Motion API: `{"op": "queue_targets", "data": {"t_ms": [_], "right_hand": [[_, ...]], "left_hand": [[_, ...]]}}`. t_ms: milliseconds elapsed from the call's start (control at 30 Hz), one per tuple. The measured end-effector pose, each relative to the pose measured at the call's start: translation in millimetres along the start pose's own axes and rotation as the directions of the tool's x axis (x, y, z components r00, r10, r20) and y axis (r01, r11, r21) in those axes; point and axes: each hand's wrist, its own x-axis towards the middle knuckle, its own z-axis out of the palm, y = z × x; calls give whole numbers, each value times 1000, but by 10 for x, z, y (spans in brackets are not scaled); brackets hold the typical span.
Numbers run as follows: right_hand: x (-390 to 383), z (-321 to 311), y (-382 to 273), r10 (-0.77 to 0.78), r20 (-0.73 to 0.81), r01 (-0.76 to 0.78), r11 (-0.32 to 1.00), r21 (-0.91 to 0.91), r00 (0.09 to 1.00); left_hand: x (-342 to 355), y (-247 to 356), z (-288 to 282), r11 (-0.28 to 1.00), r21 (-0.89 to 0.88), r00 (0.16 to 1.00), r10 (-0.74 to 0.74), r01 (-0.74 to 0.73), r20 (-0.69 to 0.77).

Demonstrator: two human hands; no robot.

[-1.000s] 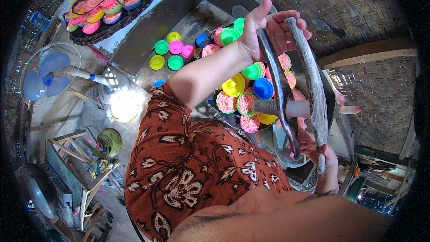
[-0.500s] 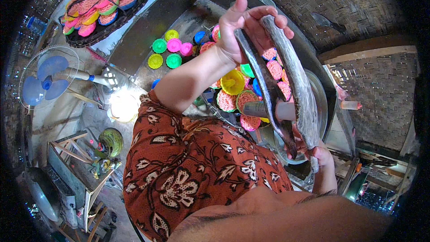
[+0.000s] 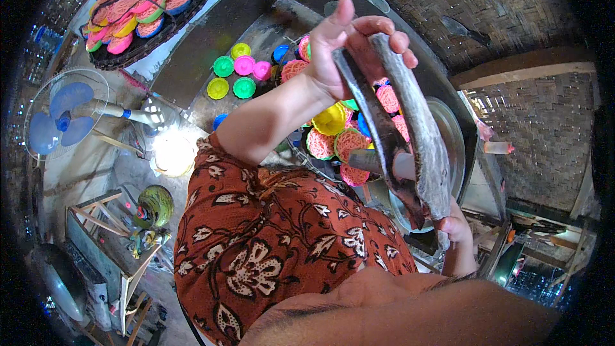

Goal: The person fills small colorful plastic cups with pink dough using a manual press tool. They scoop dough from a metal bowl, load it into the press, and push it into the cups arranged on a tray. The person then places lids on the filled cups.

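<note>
I hold a wooden hand press made of two long handles, one dark (image 3: 369, 112) and one pale grey (image 3: 419, 122), with a metal-and-white cylinder (image 3: 403, 165) set across between them. My left hand (image 3: 365, 35) curls round the upper ends, thumb raised. At the lower ends my right hand (image 3: 455, 223) grips the pale handle; most of its fingers are hidden. Beneath the press are colourful fluted cups filled with pink strands (image 3: 351, 144), and a yellow cup (image 3: 329, 119) showing no strands. The nozzle's outlet cannot be made out.
Several bright small cups (image 3: 244, 88) lie further left in the dark-walled trough (image 3: 218, 38). A round tray of filled cups (image 3: 144, 51) is at the upper left. A metal basin (image 3: 456, 147) stands right of the press. A fan (image 3: 63, 118) and a lit lamp (image 3: 173, 152) are on the left.
The press and both hands have shifted slightly down and left in the view. Right-hand fingers that showed between the handles' lower ends are now mostly hidden. My grip stays on it.
</note>
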Motion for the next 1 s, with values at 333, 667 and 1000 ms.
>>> {"op": "queue_targets", "data": {"t_ms": [333,667,1000], "right_hand": [[246,-149,93,-169,169,196,968,-154,971],[405,-83,-231,-115,291,52,975,216,950],[754,-294,-111,40,121,-49,996,73,992]], "left_hand": [[347,355,510,996,16,987,-94,93,130],[782,431,564,989,148,789,-114,29,604],[258,534,-51,934,304,973,219,-189,-69]]}}
